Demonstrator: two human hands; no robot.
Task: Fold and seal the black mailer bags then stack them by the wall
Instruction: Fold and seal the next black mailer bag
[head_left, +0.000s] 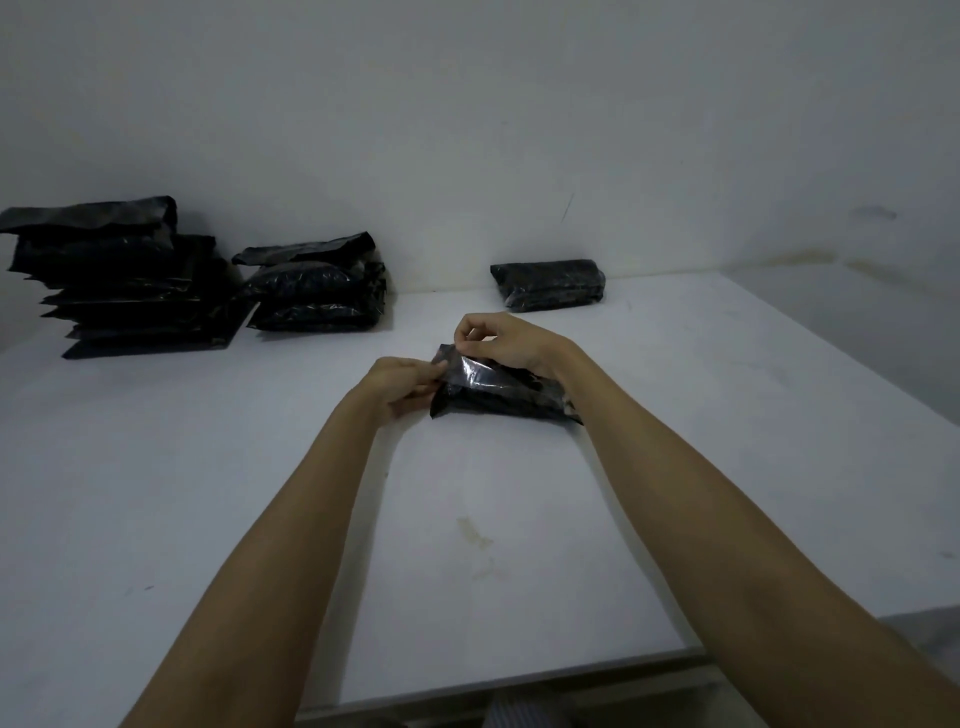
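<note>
Both hands pinched a black mailer bag (498, 387) at mid-table.
Its long axis ran left-right; left hand (400, 384) fingers gripped its left end, right hand (506, 345) fingers its flap, on a white table (519, 545) against a white wall (519, 130).

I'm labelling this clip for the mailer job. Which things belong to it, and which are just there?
Belongs to the job:
mailer bag in hand
left hand
right hand
tall stack
middle stack
lone bag

Just there:
table
wall
</note>
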